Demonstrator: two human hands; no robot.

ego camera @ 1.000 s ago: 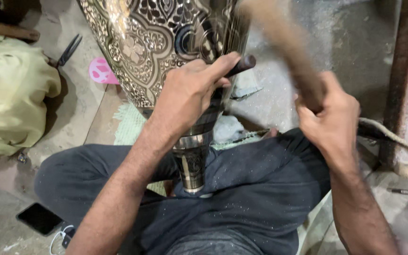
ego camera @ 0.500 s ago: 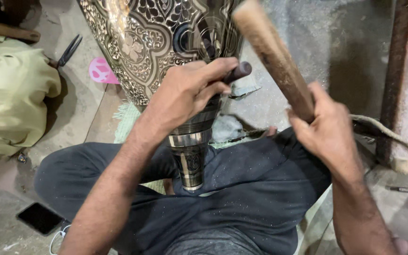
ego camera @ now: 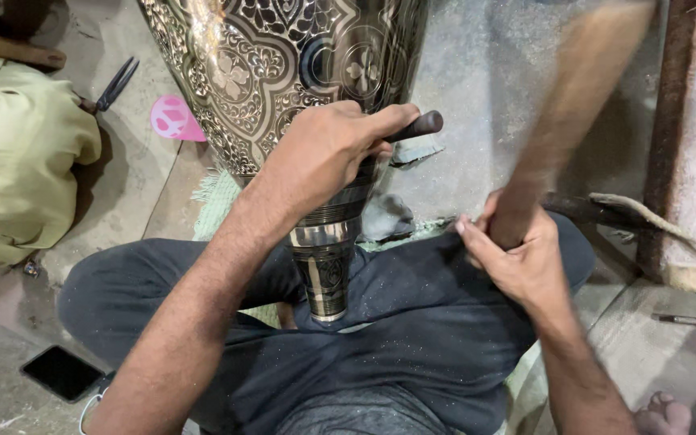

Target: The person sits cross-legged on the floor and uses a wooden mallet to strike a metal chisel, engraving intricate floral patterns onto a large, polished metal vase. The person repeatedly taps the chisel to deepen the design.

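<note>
Clearly the engraved brass vase (ego camera: 283, 89) lies tilted across the person's lap, narrow neck pinned between the dark-trousered thighs so it stays put under blows. The left hand (ego camera: 324, 153) presses on its flank, fingers clenched around a dark chisel (ego camera: 419, 126) whose tip is hidden under the hand. The right hand (ego camera: 517, 258) grips a wooden mallet handle (ego camera: 573, 121). Compared with half a second ago, the handle is blurred and swung further upright.

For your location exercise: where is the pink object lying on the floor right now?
In the head view, the pink object lies on the floor at upper left, just left of the engraved metal vase, between it and the pliers.
</note>
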